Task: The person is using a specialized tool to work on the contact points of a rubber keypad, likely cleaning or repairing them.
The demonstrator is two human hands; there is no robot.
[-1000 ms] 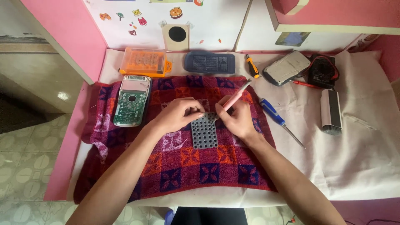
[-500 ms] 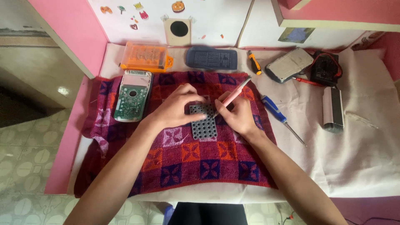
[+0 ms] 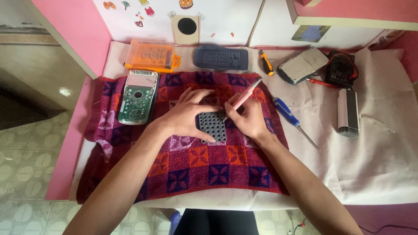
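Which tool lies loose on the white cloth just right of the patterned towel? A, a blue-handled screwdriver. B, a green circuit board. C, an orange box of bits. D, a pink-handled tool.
A: the blue-handled screwdriver lies untouched on the white cloth beside the towel; the right hand holds the pink-handled tool.

A rough, matt terry towel carries a matt grey rubbery keypad, a glossy green circuit board near its left edge, and a smooth pink plastic tool.
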